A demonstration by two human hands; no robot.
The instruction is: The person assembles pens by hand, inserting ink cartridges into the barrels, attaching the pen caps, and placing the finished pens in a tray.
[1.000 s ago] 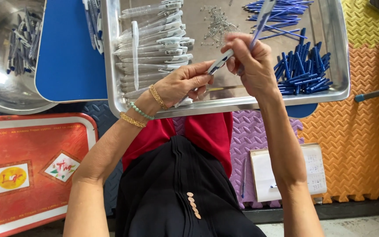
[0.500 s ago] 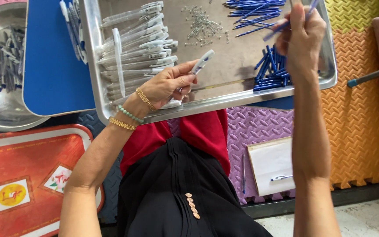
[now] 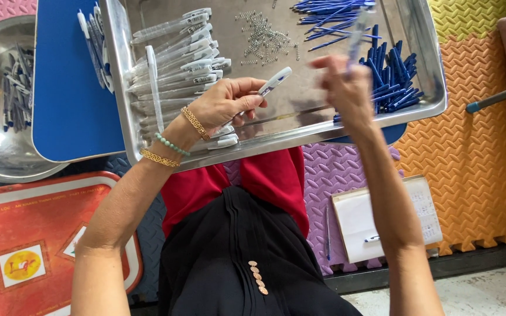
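My left hand (image 3: 225, 105) pinched a pen cap (image 3: 274, 81) over the tray (image 3: 434, 88); my right hand (image 3: 346, 88), blurred, gripped a barrel (image 3: 358, 32). Risk noted: misaligned joining could drop either part among the springs (image 3: 263, 38)

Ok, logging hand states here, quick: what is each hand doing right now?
Left hand: closed on a white pen part, over the steel tray.
Right hand: closed on a clear pen barrel, raised and motion-blurred.
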